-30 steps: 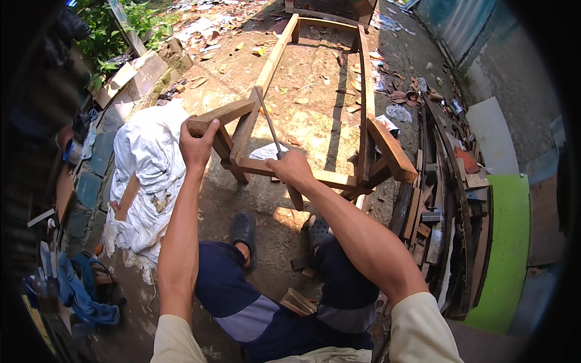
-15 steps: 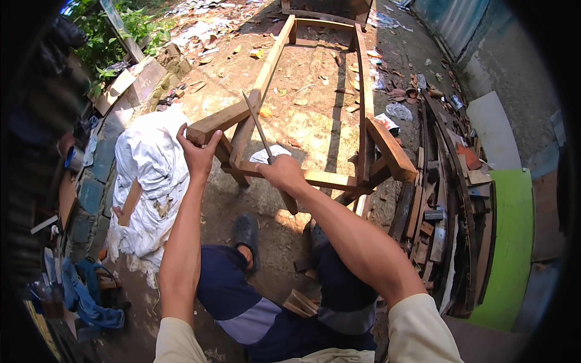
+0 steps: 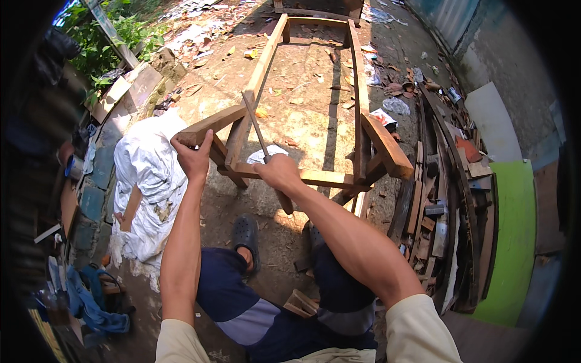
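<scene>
A long wooden frame [image 3: 327, 178] with angled arm pieces stands before me, like a chair or bench frame. My left hand [image 3: 195, 160] is closed round the near end of its left arm piece [image 3: 213, 124], the thumb up along the side. In my right hand [image 3: 280, 173] is a long tapered file [image 3: 255, 126], gripped at the handle, whose brown end sticks out below my fist. The file's tip points away, close to the far end of the left arm piece. Whether the blade touches the wood I cannot tell. The right arm piece [image 3: 387, 147] has no hand on it.
White cloth sacking [image 3: 148, 163] lies left of the frame. On the right are piled wood offcuts [image 3: 427, 227] and a green panel [image 3: 505, 242]. Dry leaves and paper scraps litter the ground. A small wood block [image 3: 301, 304] lies between my legs.
The view has shifted slightly, so the frame sits a little further left. My left hand keeps its hold on the arm piece. The file has moved slightly relative to the wood.
</scene>
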The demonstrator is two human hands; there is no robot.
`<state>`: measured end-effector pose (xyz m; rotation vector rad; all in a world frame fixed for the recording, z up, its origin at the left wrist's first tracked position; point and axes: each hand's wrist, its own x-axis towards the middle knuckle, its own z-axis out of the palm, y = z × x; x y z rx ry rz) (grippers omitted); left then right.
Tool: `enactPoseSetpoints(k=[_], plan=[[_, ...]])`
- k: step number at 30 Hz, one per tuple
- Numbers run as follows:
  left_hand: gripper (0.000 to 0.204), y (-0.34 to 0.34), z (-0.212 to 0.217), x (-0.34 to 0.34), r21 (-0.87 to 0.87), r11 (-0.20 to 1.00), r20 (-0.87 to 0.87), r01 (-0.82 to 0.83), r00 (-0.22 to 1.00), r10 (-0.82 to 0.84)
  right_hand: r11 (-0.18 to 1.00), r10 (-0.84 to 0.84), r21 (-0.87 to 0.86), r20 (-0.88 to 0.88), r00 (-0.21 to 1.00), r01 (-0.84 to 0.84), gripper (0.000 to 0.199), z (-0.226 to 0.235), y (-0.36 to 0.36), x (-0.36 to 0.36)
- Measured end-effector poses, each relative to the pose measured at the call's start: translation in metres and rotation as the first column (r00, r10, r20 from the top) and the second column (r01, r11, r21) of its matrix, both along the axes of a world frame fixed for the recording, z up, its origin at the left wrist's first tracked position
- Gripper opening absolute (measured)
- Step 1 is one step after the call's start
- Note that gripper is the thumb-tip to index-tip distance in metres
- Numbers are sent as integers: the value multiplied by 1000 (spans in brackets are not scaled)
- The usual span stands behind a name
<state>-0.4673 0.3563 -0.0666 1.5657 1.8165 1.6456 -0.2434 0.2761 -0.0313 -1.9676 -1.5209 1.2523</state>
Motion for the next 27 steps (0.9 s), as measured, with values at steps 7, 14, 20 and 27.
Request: enactPoseSetpoints(k=[7,14,20,27], plan=[[93,-1,0,6,-28,999,-46,-27,999,25,998,-26,52,28,999,24,51,-13,3,-5],[99,-4,0,2,-43,999,-48,-26,999,24,997,-41,71,5,999,41,52,-9,1,-4],[100,-10,9,5,-74,997,-21,-22,1000,21,1000,24,10,-62,998,-23,53,7,-3,14],[94,-3,10,3,-26,999,-32,-33,999,32,991,-72,115,-10,997,73,47,-23,7,15]])
